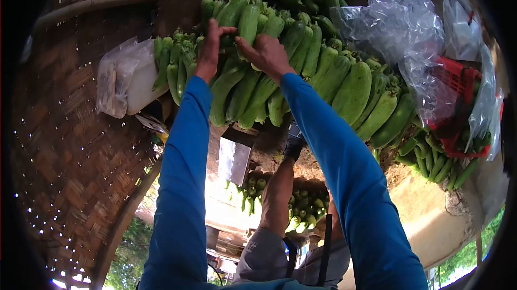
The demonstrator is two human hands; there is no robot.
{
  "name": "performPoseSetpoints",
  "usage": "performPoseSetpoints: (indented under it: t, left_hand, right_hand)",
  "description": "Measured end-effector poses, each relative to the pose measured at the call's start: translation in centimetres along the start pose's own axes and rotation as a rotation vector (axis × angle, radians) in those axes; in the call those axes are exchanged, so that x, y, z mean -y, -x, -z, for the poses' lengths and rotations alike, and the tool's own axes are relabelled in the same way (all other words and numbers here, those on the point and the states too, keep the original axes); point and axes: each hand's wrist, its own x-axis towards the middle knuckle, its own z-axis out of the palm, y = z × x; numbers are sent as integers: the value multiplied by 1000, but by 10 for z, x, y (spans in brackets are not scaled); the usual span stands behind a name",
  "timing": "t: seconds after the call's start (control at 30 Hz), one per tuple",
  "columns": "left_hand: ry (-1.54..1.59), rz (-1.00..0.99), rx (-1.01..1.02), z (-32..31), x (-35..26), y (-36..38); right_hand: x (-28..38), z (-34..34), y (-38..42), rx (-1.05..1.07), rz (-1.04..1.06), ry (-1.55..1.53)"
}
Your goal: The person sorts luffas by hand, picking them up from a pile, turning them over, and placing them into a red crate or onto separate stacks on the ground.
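Large green cucumbers (353,92) lie packed side by side in a long, stacked row. One pale green cucumber (248,23) stands up between my two hands. Beside its left side is my left hand (210,52), held upright with the palm flat and a finger stretched toward it. My right hand (267,56) is closed at its lower part, the thumb lying across the skin and the other fingers curled, partly hidden. More cucumbers (231,82) lie below my wrists.
Clear plastic bags (396,26) drape over the right side, near a red crate (458,96) and smaller green vegetables (431,155). At left, a plastic-wrapped white container (142,77) stands by the woven wall (81,144). More green produce (307,206) lies behind my legs.
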Motion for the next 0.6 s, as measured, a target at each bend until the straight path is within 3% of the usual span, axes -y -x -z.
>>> performPoseSetpoints:
  t: [0.07, 0.1, 0.2, 0.23, 0.3, 0.37, 0.4, 0.5, 0.6]
  left_hand:
    - [-616, -80, 12, -1, 14, -14]
    - [-623, -75, 129, 9, 22, -21]
    - [-950, -288, 132, 16, 36, -25]
    - [-1053, -443, 6, 11, 42, -23]
    - [-1191, -219, 35, 0, 22, -15]
    - [-1141, -214, -121, -12, 16, -4]
    - [-1149, -289, -93, -14, 19, -1]
    - [-1320, -498, -90, -8, 44, -2]
    - [-1323, -344, 2, 4, 40, -18]
  right_hand:
    - [-1, -11, -6, -90, 88, 320]
    - [-4, -15, -6, -36, 145, 371]
    - [-18, -18, 11, -155, 366, 318]
    - [-24, -15, 18, -163, 420, 238]
    - [-35, -15, 38, -194, 485, 157]
    - [-49, -12, 74, -204, 501, -17]
    - [-54, -9, 96, -242, 536, -78]
    - [-75, 8, 163, 0, 193, -128]
    - [-124, 6, 229, -4, -23, -306]
